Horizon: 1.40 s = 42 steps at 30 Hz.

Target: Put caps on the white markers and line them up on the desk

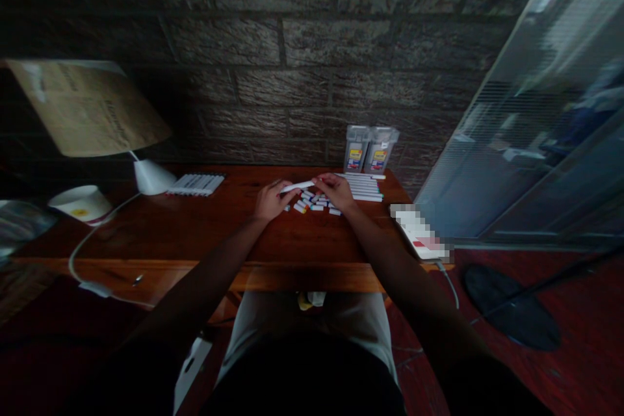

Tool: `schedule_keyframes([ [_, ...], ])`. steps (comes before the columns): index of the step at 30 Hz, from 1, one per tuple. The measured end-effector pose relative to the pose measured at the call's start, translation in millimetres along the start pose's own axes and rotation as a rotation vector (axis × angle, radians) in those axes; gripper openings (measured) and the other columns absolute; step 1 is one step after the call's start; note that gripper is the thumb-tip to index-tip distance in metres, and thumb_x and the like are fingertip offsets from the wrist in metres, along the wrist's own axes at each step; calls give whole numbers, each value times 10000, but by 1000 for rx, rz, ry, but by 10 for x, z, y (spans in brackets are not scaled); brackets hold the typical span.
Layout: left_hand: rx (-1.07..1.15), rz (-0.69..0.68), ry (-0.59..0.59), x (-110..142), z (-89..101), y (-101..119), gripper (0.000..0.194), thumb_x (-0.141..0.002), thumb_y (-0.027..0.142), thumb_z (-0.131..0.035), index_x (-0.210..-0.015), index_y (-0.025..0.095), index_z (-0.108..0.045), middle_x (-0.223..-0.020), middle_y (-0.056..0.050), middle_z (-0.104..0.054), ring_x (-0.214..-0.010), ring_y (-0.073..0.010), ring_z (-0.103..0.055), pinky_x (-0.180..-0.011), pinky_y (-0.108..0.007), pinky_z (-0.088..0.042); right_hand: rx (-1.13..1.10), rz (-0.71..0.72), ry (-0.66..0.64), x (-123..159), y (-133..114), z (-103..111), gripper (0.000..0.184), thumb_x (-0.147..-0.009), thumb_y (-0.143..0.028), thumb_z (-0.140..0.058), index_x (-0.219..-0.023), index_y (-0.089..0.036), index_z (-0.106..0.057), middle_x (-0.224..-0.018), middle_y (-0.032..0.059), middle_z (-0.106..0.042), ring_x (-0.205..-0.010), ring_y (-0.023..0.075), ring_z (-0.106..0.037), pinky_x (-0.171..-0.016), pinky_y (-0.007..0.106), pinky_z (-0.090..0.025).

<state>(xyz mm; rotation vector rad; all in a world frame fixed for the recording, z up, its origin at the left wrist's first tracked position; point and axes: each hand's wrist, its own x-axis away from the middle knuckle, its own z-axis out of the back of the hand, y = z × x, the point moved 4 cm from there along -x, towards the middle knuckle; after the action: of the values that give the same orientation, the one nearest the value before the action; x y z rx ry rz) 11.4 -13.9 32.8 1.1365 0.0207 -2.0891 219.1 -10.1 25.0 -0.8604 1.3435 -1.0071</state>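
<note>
Above the middle of the wooden table (205,234), a white marker (298,186) is held level between both hands. My left hand (271,200) has its fingers closed around the left end. My right hand (337,191) pinches the right end, its fingertips partly covering it. Just below the hands lies a loose heap of short white marker caps (316,207) with coloured ends. Right of my right hand, several white markers (364,188) lie side by side in a row. Farther left, another row of markers (197,184) lies near the lamp.
Two clear plastic cases (357,148) stand against the brick wall. A lamp (152,177) and a paper cup (82,205) are at the left, with a white cable across the table edge. On the right corner lies a pixelated flat device (419,233) with a cable.
</note>
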Motion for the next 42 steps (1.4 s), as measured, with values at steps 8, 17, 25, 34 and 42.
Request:
schedule_keyframes([
  [8,17,64,-23,9,-26,-43,277,-903,489,-621,-997,237,-691,-985,-38,-755,-875,-201,-704,-808,-287,-511,180,60,-5,31,-39,15,487,-767,-655,-653,-907,-191,-694,-668,-11,-664,-491,104,-544,-472,229,-428],
  [17,37,61,-3,13,-10,-38,268,-886,484,-644,-941,222,-647,-907,-25,-733,-796,-175,-684,-746,-263,-497,96,8,3,0,16,18,544,-730,-716,-648,-869,-191,-683,-675,-5,-653,-483,101,-514,-452,231,-414],
  [25,43,11,-12,0,-17,-22,327,-907,493,-621,-1074,220,-683,-1059,-65,-746,-961,-212,-696,-890,-317,-517,340,119,3,65,-111,42,610,-825,-756,-517,-579,-201,-579,-511,-15,-553,-505,113,-501,-498,240,-366],
  [34,99,-73,-2,-9,-47,-47,295,-916,480,-623,-994,211,-715,-995,-71,-749,-933,-206,-691,-883,-342,-533,394,133,-15,103,-160,40,607,-837,-740,-512,-617,-191,-650,-538,-7,-603,-533,121,-516,-510,248,-353],
  [42,57,-27,-42,5,-37,-36,289,-898,489,-641,-995,224,-706,-991,-59,-745,-916,-203,-692,-860,-327,-526,352,188,-39,63,-77,16,486,-848,-653,-569,-831,-198,-740,-664,-6,-676,-599,125,-576,-573,237,-415],
])
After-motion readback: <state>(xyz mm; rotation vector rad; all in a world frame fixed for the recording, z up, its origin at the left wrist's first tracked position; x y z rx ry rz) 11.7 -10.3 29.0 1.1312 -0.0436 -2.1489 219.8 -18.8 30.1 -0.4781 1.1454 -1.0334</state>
